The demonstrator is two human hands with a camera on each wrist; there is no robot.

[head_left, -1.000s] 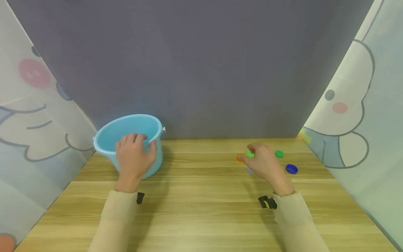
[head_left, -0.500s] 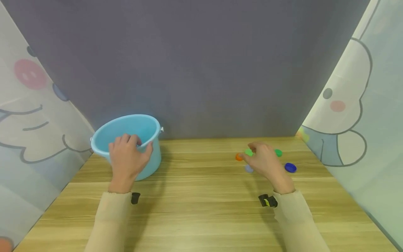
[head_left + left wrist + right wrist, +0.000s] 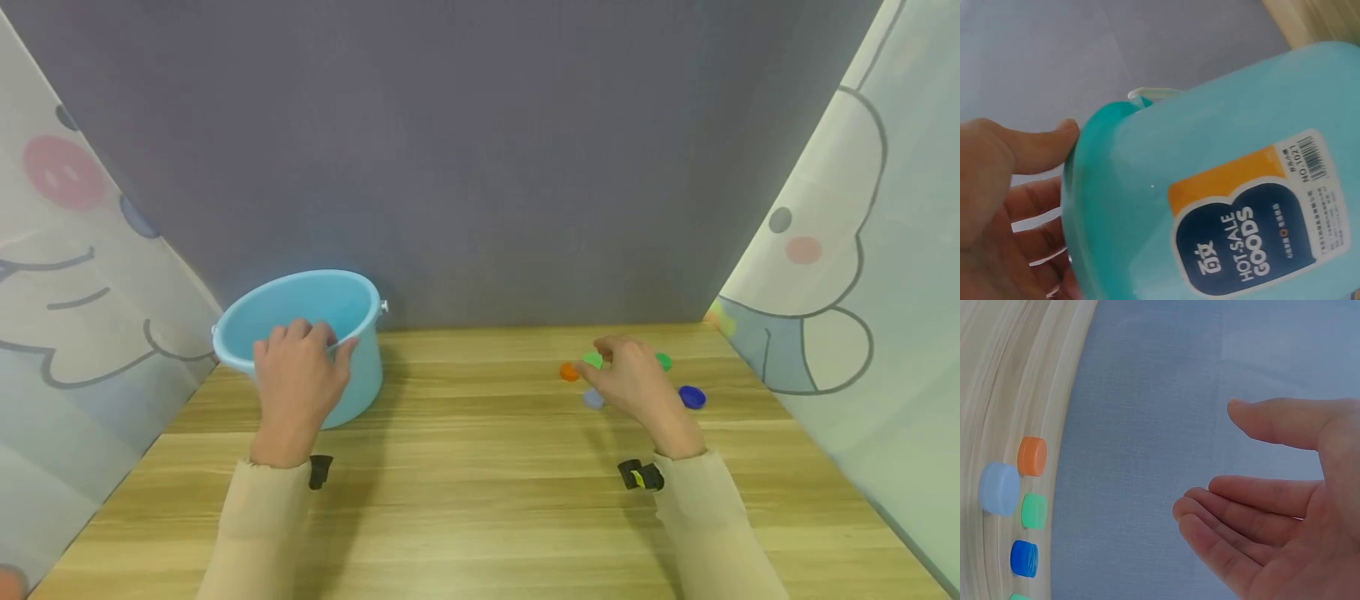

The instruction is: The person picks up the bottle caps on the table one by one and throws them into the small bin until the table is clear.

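Observation:
At the left of the head view stands a light blue bucket (image 3: 352, 379), with a printed label (image 3: 1254, 219) facing the left wrist camera. My left hand (image 3: 296, 383) grips its near rim, thumb (image 3: 1054, 147) on the outside and the other fingers reaching inside, partly hidden by the wall. Over on the right, my right hand (image 3: 633, 383) hovers above several small bottle caps with thumb and fingers apart and nothing between them. Around it lie an orange cap (image 3: 569, 372), a light green cap (image 3: 593, 360), a pale cap (image 3: 593, 400), a green cap (image 3: 663, 361) and a dark blue cap (image 3: 692, 397).
A wooden table (image 3: 480, 483) spans the front. Behind it rises a grey backdrop (image 3: 480, 167), with cartoon-printed panels (image 3: 862, 250) along both sides. A white peg (image 3: 385, 307) sticks out at the bucket's right rim.
My left hand has shifted slightly left, its fingers dipping over the bucket's rim. Beside my right hand, which has stayed nearly still, more of the pale cap shows.

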